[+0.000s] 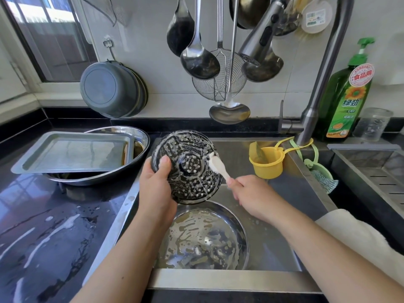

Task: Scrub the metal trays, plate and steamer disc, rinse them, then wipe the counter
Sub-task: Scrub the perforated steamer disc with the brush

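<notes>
Over the stainless steel sink, the left hand grips the soapy black perforated steamer disc tilted on edge, while the right hand, fingers curled around the white brush, works bristles against its right face.

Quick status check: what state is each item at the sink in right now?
Steamer disc: soapy, tilted over the sink, held by the left hand.
Brush: head on the disc, gripped by the right hand.
Plate: in the sink, sudsy, not rinsed.
Tray: resting on the basin on the counter, residue along one side.
Faucet: no water running.
Counter: wet, foam streaks.
</notes>
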